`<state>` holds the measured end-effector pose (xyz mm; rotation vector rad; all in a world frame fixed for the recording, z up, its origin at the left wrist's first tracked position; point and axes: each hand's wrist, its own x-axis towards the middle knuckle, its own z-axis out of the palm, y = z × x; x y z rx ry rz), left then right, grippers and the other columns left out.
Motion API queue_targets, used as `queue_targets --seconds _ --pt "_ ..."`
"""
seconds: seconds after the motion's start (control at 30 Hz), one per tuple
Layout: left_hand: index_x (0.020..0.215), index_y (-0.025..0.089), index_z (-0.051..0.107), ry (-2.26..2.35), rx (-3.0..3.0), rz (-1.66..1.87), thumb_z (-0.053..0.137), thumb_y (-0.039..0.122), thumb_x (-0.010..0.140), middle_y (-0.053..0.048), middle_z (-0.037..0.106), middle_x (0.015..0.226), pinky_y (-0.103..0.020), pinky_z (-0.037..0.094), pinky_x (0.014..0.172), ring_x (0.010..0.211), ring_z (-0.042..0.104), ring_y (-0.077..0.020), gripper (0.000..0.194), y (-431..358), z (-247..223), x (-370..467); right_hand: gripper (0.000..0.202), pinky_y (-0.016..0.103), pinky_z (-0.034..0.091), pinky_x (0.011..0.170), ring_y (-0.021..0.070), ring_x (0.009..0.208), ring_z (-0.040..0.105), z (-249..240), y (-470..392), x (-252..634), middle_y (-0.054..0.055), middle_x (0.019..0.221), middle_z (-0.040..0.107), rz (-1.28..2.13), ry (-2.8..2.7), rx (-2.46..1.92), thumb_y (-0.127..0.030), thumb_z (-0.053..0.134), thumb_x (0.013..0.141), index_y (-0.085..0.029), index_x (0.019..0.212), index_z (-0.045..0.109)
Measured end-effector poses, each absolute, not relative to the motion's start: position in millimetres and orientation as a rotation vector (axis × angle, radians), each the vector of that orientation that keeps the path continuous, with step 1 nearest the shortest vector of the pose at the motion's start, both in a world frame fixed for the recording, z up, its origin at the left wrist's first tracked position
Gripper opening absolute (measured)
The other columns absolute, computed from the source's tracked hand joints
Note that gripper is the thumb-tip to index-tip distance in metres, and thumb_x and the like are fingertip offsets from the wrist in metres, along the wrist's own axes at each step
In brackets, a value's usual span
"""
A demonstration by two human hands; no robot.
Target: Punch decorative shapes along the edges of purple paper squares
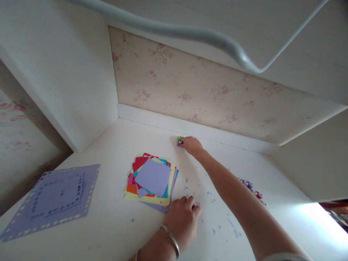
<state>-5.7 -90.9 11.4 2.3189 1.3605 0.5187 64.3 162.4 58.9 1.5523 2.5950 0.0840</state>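
Observation:
My right hand [191, 145] reaches to the back of the white table, its fingers closed at a small purple toy-like piece with a googly eye [179, 143]. A bright green piece [178, 138] sits right against it; the fingers partly cover both. Nearer to me, my left hand [182, 216], a silver bracelet at its wrist, rests with curled fingers by the front right corner of a paper stack [153, 177]. That stack is a fanned pile of purple, yellow, red, orange and blue square sheets. Whatever the left fingers might hold is hidden.
Purple paper with cut-out borders [91, 188] lies at the left. Purple paper scraps [234, 229] are scattered between the arms. Behind my right forearm are more purple and red googly-eyed pieces [258, 195]. A curved pale shelf edge [190, 30] hangs overhead; side panels flank the table.

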Motion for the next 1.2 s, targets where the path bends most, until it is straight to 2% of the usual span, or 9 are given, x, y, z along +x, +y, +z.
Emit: queue_targets --seconds 0.1,0.33,0.7,0.93,1.07,1.2 --pt "0.096 0.020 0.063 1.349 2.337 0.508 0.053 0.012 0.083 -0.008 0.061 0.097 -0.035 0.052 0.071 0.086 0.058 -0.0218 0.018 -90.9 11.9 -6.2 0.033 0.032 0.043 0.089 0.0241 0.108 0.061 56.7 159.1 71.7 0.010 0.118 0.066 0.076 2.622 1.596 -0.034 0.055 0.092 -0.023 0.123 0.060" --pt "0.099 0.021 0.062 1.361 2.366 0.483 0.052 0.013 0.083 -0.007 0.061 0.099 -0.039 0.053 0.071 0.087 0.058 -0.0242 0.020 -90.6 11.2 -5.9 0.026 0.029 0.043 0.087 0.0223 0.106 0.062 41.6 151.4 87.8 0.007 0.117 0.068 0.015 2.674 1.736 -0.023 0.047 0.095 -0.021 0.116 0.063" --pt "0.098 0.021 0.062 1.347 2.375 0.503 0.051 0.013 0.085 -0.006 0.061 0.097 -0.037 0.051 0.073 0.087 0.057 -0.0230 0.018 -90.2 7.3 -5.0 0.027 0.029 0.043 0.086 0.0216 0.102 0.063 28.7 152.6 86.5 0.006 0.115 0.069 -0.042 2.769 1.882 -0.025 0.046 0.095 -0.022 0.118 0.060" --pt "0.097 0.021 0.061 1.353 2.376 0.497 0.052 0.014 0.084 -0.006 0.061 0.098 -0.040 0.053 0.073 0.088 0.058 -0.0239 0.017 -88.0 5.2 -4.1 0.029 0.028 0.044 0.087 0.0199 0.103 0.063 20.2 150.8 86.7 0.006 0.118 0.067 -0.010 2.746 1.995 -0.030 0.047 0.095 -0.022 0.120 0.059" --pt "0.096 0.021 0.062 1.346 2.374 0.500 0.053 0.015 0.085 -0.005 0.061 0.097 -0.039 0.053 0.073 0.088 0.058 -0.0233 0.016 -88.1 4.9 -4.1 0.033 0.029 0.045 0.086 0.0203 0.103 0.062 22.4 143.8 81.8 0.007 0.124 0.063 0.040 2.725 2.020 -0.035 0.042 0.097 -0.023 0.123 0.058" --pt "0.096 0.021 0.062 1.365 2.367 0.503 0.053 0.015 0.085 -0.005 0.061 0.097 -0.039 0.053 0.073 0.088 0.058 -0.0235 0.016 -88.8 4.1 -3.4 0.033 0.032 0.047 0.081 0.0225 0.096 0.064 23.5 134.0 74.5 0.004 0.109 0.069 0.013 2.694 1.907 -0.043 0.039 0.097 -0.032 0.109 0.068"
